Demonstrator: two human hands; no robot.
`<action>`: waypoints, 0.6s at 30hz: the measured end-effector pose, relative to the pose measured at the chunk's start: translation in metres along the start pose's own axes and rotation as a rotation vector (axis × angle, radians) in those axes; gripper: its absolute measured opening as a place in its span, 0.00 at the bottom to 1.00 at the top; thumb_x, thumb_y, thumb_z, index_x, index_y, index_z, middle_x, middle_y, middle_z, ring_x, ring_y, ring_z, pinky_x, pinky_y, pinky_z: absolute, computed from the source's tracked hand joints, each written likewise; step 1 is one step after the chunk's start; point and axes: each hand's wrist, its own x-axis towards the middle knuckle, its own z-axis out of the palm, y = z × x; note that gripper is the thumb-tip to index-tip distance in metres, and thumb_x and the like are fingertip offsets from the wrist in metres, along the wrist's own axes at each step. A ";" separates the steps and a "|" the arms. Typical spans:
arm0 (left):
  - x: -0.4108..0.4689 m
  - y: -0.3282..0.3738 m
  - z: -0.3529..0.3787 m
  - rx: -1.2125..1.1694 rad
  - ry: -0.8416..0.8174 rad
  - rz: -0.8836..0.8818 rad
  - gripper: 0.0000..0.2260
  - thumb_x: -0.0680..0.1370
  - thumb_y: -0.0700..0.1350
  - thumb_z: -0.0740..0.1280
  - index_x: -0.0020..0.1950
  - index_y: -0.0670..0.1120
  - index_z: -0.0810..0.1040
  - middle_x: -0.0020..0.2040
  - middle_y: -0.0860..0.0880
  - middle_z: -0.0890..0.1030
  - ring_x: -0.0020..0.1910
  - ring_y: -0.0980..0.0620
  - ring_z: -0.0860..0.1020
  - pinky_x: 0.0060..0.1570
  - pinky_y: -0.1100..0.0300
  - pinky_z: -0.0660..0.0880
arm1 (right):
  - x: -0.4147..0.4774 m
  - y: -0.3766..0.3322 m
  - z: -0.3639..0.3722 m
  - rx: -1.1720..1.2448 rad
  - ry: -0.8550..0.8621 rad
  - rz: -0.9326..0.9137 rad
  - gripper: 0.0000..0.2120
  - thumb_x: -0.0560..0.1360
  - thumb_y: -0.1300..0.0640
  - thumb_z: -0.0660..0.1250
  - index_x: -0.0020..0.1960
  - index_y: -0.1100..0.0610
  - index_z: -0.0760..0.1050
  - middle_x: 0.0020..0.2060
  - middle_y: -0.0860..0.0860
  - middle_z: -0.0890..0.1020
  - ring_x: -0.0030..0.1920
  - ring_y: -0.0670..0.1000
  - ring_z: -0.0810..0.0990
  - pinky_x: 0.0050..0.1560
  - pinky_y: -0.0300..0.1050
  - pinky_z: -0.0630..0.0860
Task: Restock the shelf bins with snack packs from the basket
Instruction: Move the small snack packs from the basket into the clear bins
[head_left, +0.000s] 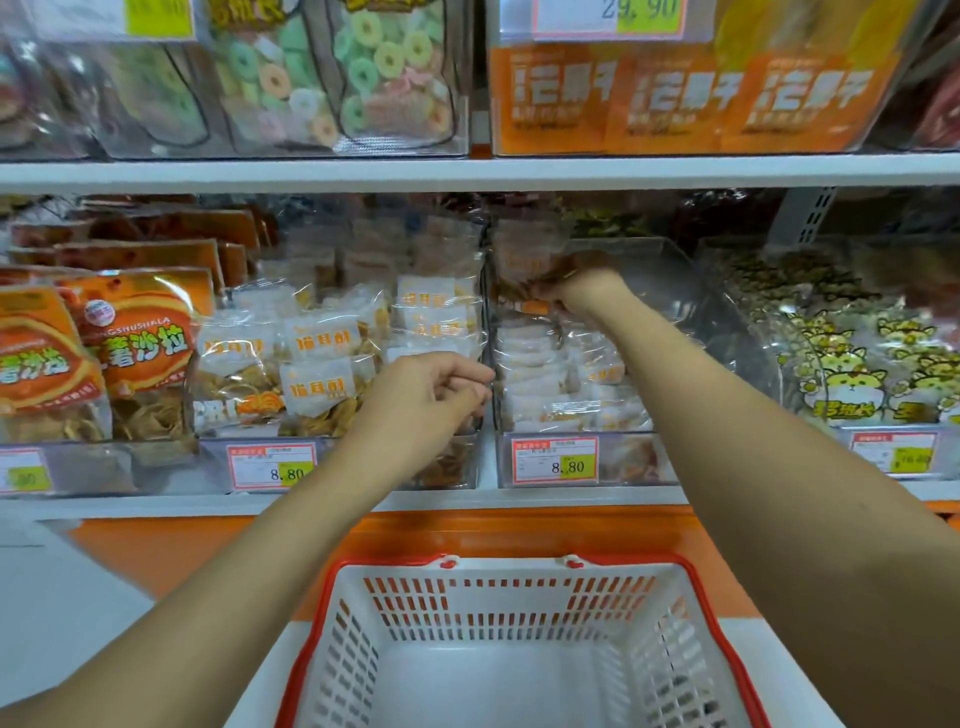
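A white basket with a red rim (727, 660) sits low in the middle, and no packs show inside it. My right hand (576, 288) reaches deep into the clear bin (670, 280) right of centre. Its fingers curl round a clear snack pack (522, 260) at the back, above a stack of similar packs (550, 374). My left hand (426, 397) is at the front, fingers curled and pinching the clear side wall (488, 415) between that bin and the bin of chip packs (311, 364) on its left.
Orange snack bags (130, 338) fill the left bin, and yellow cartoon packs (852, 364) fill the right one. Price tags (556, 460) line the bin fronts. The shelf above (467, 174) holds ring candy and orange packs. An orange ledge (208, 545) runs below the shelf.
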 end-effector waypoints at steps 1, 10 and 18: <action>0.000 0.000 0.000 0.009 -0.006 0.005 0.08 0.78 0.38 0.65 0.49 0.52 0.80 0.44 0.48 0.84 0.46 0.48 0.82 0.51 0.56 0.80 | 0.003 -0.003 0.004 -0.081 -0.001 0.001 0.10 0.71 0.54 0.74 0.49 0.56 0.78 0.50 0.56 0.80 0.48 0.55 0.80 0.58 0.52 0.77; -0.001 -0.002 0.000 0.058 -0.006 0.034 0.08 0.78 0.42 0.66 0.54 0.51 0.81 0.46 0.49 0.83 0.48 0.48 0.81 0.51 0.59 0.79 | 0.011 -0.006 0.010 0.038 0.000 0.173 0.25 0.68 0.61 0.75 0.63 0.63 0.74 0.61 0.59 0.77 0.61 0.58 0.77 0.62 0.51 0.75; -0.002 -0.006 0.001 0.085 0.012 0.068 0.07 0.79 0.43 0.66 0.54 0.51 0.80 0.46 0.48 0.83 0.47 0.49 0.81 0.42 0.70 0.76 | -0.007 -0.014 0.011 -0.406 0.025 0.068 0.12 0.81 0.59 0.57 0.59 0.62 0.74 0.55 0.57 0.77 0.56 0.56 0.75 0.58 0.46 0.73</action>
